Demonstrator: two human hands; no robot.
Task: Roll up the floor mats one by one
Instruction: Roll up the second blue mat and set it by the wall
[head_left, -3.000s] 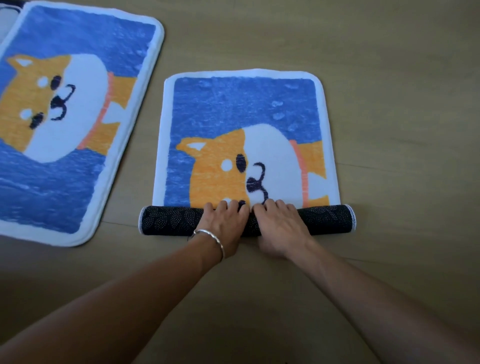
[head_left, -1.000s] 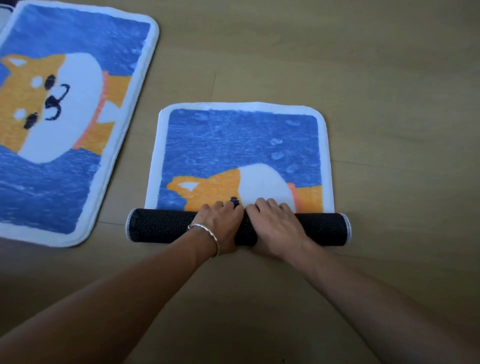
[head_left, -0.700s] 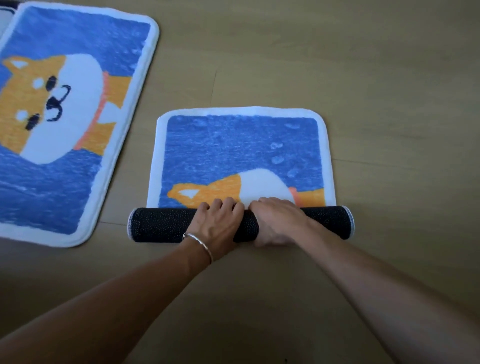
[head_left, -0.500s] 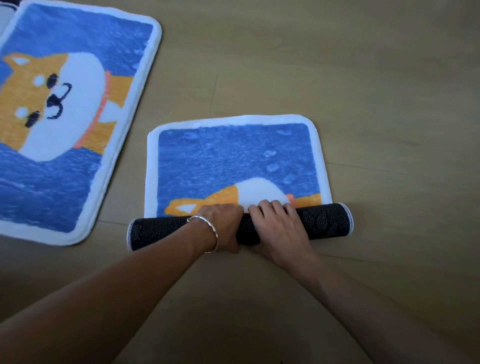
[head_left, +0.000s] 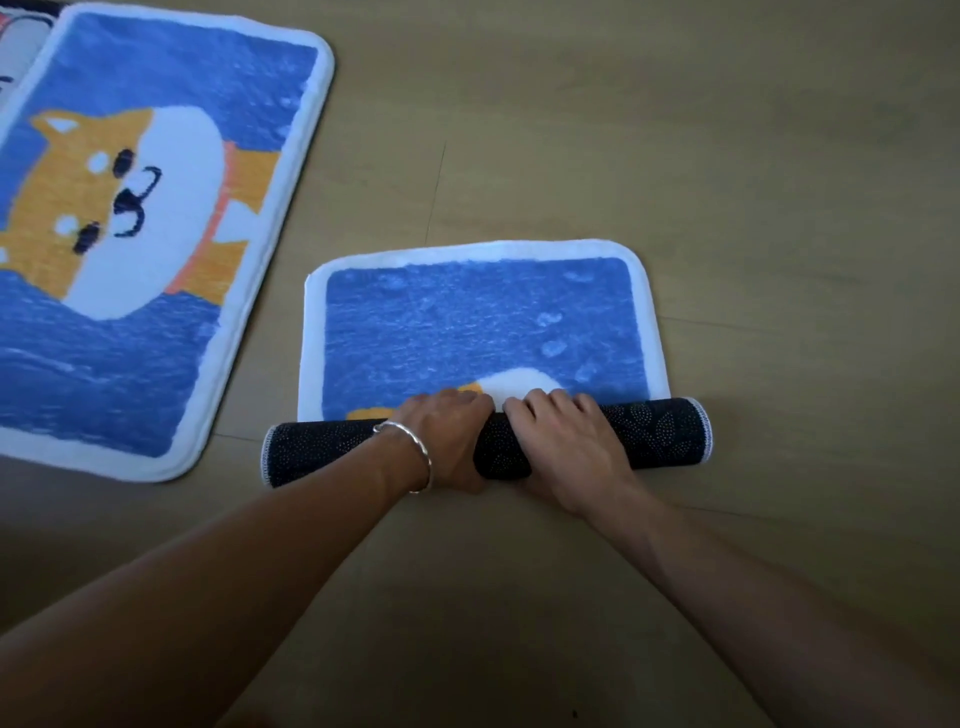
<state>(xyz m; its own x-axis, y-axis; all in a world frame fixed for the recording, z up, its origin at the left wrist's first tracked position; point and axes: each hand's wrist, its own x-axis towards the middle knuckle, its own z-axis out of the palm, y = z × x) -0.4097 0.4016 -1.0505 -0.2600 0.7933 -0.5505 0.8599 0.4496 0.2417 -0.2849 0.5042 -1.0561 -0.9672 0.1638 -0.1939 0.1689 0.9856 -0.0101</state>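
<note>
**Rolling the small dog-print mat (head_left: 478, 322), well past its middle**

Both hands sit side by side at the centre of the rolled part (head_left: 660, 431), a dark tube with its dotted non-slip backing facing out, lying crosswise on the wooden floor (head_left: 675, 156). The left hand (head_left: 447, 441), with a silver bracelet (head_left: 415, 457) at the wrist, curls its fingers over the top of the tube. The right hand (head_left: 566, 441) grips the same way just beside it, fingertips reaching the pile on the far side. Beyond the tube the unrolled stretch lies flat, blue with a white border, and only a sliver of the orange-and-white dog shows at the fingers.

The step in hand appears to be the winding of this mat, with roughly the far half left to take up. The next move calls for pushing the tube away from the person. Pressure should be even, so that both ends advance together and the layers stay tight. With both hands at the centre, the ends could loosen or drift.

A larger dog-print mat (head_left: 145, 218) lies flat to the left, apart from the tube and not yet rolled.
</note>
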